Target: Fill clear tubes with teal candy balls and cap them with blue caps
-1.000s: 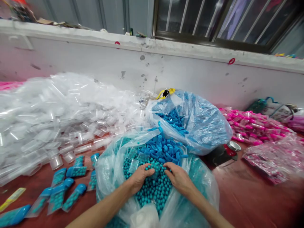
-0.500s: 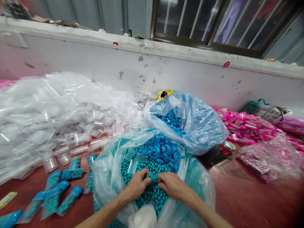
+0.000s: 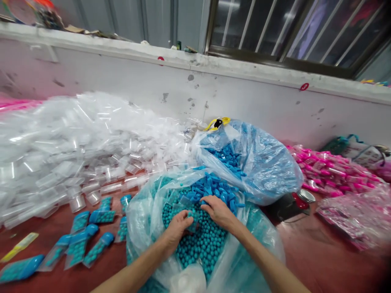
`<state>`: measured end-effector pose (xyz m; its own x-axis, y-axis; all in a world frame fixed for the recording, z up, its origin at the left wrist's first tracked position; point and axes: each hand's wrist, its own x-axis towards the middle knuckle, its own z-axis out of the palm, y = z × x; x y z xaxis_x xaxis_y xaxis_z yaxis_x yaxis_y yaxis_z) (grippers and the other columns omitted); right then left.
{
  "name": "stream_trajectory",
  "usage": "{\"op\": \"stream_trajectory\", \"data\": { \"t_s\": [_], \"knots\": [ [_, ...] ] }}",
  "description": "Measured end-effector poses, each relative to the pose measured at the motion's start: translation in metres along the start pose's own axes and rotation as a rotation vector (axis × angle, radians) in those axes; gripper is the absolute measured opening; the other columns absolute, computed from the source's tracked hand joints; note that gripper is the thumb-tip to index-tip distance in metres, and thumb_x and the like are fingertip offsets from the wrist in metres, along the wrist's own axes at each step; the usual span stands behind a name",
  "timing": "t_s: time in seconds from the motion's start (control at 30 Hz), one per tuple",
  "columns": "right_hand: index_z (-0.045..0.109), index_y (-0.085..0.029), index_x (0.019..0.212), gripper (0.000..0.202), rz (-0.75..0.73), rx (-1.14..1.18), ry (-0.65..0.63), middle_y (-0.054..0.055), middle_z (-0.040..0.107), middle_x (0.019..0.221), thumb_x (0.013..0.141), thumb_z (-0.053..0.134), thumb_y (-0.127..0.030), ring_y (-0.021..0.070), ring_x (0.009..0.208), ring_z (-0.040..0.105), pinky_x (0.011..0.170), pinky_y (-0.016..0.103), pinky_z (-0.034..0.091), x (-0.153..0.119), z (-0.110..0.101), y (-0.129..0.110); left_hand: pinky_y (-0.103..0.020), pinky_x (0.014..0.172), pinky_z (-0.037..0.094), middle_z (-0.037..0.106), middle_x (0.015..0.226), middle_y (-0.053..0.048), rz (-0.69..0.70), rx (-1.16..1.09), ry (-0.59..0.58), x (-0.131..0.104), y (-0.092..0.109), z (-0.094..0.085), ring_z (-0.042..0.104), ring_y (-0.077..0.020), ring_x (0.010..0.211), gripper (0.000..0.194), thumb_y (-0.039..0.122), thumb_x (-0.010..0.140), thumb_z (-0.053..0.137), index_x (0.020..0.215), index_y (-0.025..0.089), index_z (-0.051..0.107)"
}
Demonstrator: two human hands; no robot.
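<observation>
My left hand (image 3: 179, 228) grips a clear plastic container (image 3: 192, 221) with turquoise beads in it, held just over the loose turquoise beads (image 3: 201, 244). These beads fill an open clear plastic bag (image 3: 143, 215) in front of me. My right hand (image 3: 218, 211) is at the near edge of a heap of blue plastic caps (image 3: 215, 187) lying on the beads. Its fingers are curled, and whatever they hold is hidden. At the bag's near edge sits a whitish rounded piece (image 3: 189, 278). Left of the bag lie several bead-filled containers with blue caps (image 3: 77, 244).
A big pile of clear empty containers (image 3: 91, 142) spreads along the left. Behind the bead bag is another bag of blue caps (image 3: 253, 158). Farther right are a dark box with a metal lid (image 3: 305, 196), pink pieces (image 3: 332, 169) and pink-filled plastic bags (image 3: 357, 215).
My right hand has moved up and away from the left, from the beads to the blue caps. My left hand stays low with the container. The whole view has shifted slightly.
</observation>
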<state>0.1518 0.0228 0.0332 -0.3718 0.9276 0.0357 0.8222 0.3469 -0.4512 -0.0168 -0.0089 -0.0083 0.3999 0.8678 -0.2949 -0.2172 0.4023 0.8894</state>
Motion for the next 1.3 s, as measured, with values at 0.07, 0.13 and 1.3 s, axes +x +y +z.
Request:
{"op": "stream_trajectory", "data": {
  "t_s": [0.07, 0.13, 1.3],
  "knots": [
    [0.051, -0.019, 0.114, 0.032, 0.025, 0.326, -0.069, 0.0, 0.059, 0.072, 0.089, 0.032, -0.029, 0.0133, 0.064, 0.055, 0.062, 0.025, 0.043, -0.009, -0.002, -0.002, -0.022, 0.058, 0.034, 0.052, 0.069, 0.002, 0.059, 0.041, 0.024, 0.004, -0.004, 0.001, 0.047, -0.0106, 0.063, 0.033, 0.038, 0.064, 0.061, 0.085, 0.016, 0.048],
    [0.045, -0.018, 0.121, 0.039, 0.073, 0.489, -0.144, -0.003, 0.054, 0.06, 0.09, 0.026, -0.033, 0.0113, 0.049, 0.05, 0.05, 0.022, 0.04, -0.016, 0.001, -0.008, -0.022, 0.056, 0.032, 0.047, 0.064, 0.004, 0.128, 0.103, 0.029, 0.006, -0.007, 0.001, 0.041, -0.009, 0.058, 0.03, 0.039, 0.064, 0.06, 0.079, 0.016, 0.048],
    [0.045, -0.021, 0.087, 0.015, 0.13, 0.587, -0.003, -0.006, 0.042, 0.057, 0.087, 0.032, -0.029, 0.0116, 0.053, 0.043, 0.052, 0.022, 0.035, -0.035, 0.011, -0.025, -0.018, 0.034, 0.031, 0.048, 0.064, 0.006, 0.101, 0.26, -0.054, 0.0, -0.007, 0.002, 0.042, -0.0052, 0.036, 0.045, 0.054, 0.069, 0.051, 0.096, 0.019, 0.041]
  ]
}}
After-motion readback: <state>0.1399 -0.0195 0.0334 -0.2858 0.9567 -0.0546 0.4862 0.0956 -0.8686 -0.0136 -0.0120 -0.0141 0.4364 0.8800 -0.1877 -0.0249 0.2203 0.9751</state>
